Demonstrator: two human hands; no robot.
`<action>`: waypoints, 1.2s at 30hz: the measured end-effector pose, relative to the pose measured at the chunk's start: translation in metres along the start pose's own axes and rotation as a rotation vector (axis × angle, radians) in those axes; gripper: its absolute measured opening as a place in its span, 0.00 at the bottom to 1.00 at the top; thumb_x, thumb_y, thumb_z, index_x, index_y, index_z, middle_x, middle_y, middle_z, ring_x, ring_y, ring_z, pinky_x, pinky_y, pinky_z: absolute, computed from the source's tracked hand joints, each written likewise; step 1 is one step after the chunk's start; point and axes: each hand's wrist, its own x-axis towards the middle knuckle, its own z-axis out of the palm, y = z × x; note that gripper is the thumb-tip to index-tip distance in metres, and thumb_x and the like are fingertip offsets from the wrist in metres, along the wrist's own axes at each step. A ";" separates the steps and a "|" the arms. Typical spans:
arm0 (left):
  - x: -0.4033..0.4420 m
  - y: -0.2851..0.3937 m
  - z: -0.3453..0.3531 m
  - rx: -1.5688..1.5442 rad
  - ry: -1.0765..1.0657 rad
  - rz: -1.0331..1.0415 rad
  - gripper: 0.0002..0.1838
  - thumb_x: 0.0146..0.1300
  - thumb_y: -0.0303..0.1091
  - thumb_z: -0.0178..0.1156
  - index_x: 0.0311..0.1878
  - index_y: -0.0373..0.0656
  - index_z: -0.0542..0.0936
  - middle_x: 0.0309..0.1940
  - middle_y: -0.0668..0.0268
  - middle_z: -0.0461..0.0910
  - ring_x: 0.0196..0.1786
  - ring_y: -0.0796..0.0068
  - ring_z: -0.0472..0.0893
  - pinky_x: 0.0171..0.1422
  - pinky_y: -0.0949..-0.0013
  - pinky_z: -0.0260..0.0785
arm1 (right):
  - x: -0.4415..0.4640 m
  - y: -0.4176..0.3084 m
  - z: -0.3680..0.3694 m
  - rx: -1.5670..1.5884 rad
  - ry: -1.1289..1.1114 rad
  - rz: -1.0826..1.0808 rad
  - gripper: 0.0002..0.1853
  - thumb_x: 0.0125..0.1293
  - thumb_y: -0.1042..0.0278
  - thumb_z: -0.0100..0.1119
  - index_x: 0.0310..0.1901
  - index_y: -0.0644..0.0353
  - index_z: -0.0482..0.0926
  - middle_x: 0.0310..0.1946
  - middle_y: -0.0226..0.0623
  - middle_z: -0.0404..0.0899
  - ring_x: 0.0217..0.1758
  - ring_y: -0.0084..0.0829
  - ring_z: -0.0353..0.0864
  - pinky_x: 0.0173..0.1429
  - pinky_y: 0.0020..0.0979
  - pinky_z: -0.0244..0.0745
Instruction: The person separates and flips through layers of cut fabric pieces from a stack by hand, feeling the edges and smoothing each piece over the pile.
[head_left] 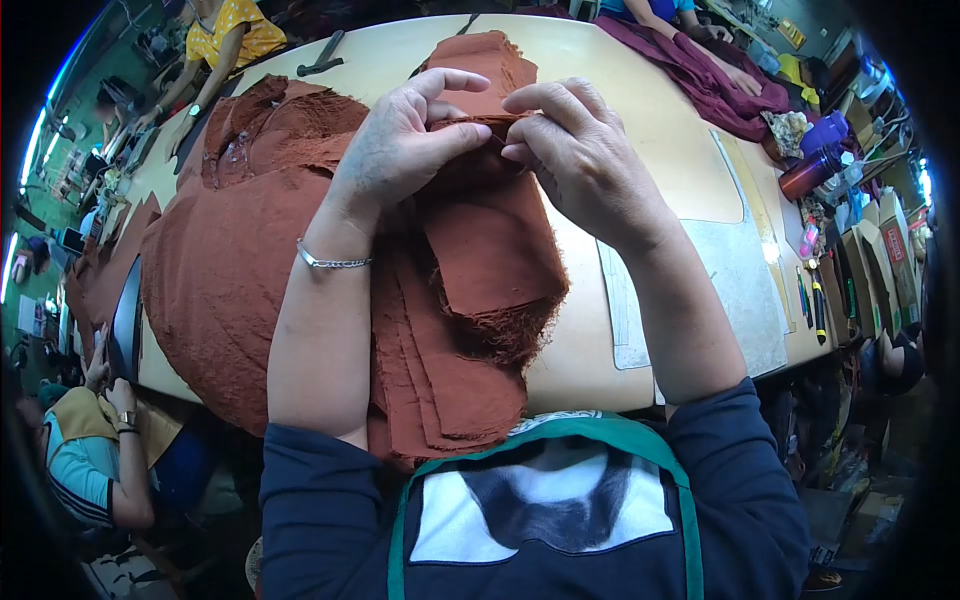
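Both hands meet over the far half of the table, at the top edge of a rust-brown piece of fabric (490, 255). My left hand (405, 140) grips this edge, thumb laid along it and index finger curved above. On the other side, my right hand (585, 150) pinches the same edge between thumb and fingertips. The fabric hangs toward me, with frayed threads along its lower border. Beneath it lie several layered strips of the same cloth (440, 390). Farther off, past my hands, is another stack of rust-brown pieces (485, 65).
Left of my arm spreads a large rust-brown fabric pile (235, 240). A hammer (322, 58) lies at the far side. Grey pattern sheets (715, 290), a cutter (818, 305) and a dark red bottle (808, 172) are at right. Co-workers sit around, one handling maroon cloth (700, 80).
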 end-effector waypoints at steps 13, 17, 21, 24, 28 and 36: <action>0.019 -0.014 -0.043 -0.010 0.743 0.416 0.07 0.58 0.22 0.56 0.40 0.36 0.74 0.35 0.63 0.78 0.37 0.82 0.76 0.42 0.80 0.69 | -0.026 -0.031 -0.029 0.277 -0.237 -0.023 0.17 0.50 0.55 0.63 0.19 0.60 0.72 0.43 0.36 0.71 0.50 0.39 0.67 0.49 0.38 0.68; 0.007 -0.008 -0.013 0.190 0.275 0.382 0.15 0.56 0.24 0.60 0.48 0.41 0.73 0.35 0.67 0.77 0.37 0.85 0.74 0.43 0.82 0.67 | -0.009 -0.015 -0.031 0.284 0.004 -0.043 0.19 0.44 0.50 0.67 0.23 0.57 0.73 0.35 0.35 0.73 0.43 0.40 0.71 0.44 0.37 0.69; 0.000 -0.004 0.000 0.031 0.032 0.260 0.17 0.56 0.25 0.60 0.50 0.41 0.72 0.35 0.67 0.77 0.37 0.85 0.75 0.43 0.82 0.67 | 0.012 0.002 -0.016 0.179 0.072 0.134 0.16 0.42 0.61 0.69 0.32 0.55 0.75 0.35 0.34 0.71 0.43 0.40 0.70 0.46 0.39 0.67; -0.002 -0.001 -0.002 -0.042 0.008 0.226 0.18 0.57 0.27 0.60 0.51 0.40 0.71 0.34 0.67 0.77 0.37 0.85 0.75 0.43 0.82 0.67 | 0.017 0.011 -0.006 0.167 0.024 0.136 0.12 0.43 0.66 0.67 0.32 0.55 0.76 0.31 0.34 0.72 0.39 0.38 0.71 0.46 0.38 0.67; -0.001 -0.004 -0.011 0.020 -0.029 0.234 0.16 0.63 0.33 0.54 0.53 0.39 0.71 0.33 0.70 0.77 0.39 0.88 0.74 0.45 0.84 0.65 | 0.018 0.012 -0.005 0.193 0.020 0.065 0.08 0.44 0.72 0.65 0.29 0.56 0.78 0.25 0.33 0.73 0.34 0.36 0.73 0.42 0.35 0.70; 0.005 -0.011 -0.011 -0.044 -0.006 0.202 0.14 0.63 0.37 0.55 0.48 0.39 0.73 0.30 0.74 0.74 0.32 0.89 0.68 0.38 0.86 0.61 | 0.013 0.007 -0.002 0.024 0.056 -0.052 0.06 0.46 0.77 0.56 0.30 0.59 0.78 0.21 0.33 0.73 0.32 0.33 0.74 0.37 0.31 0.71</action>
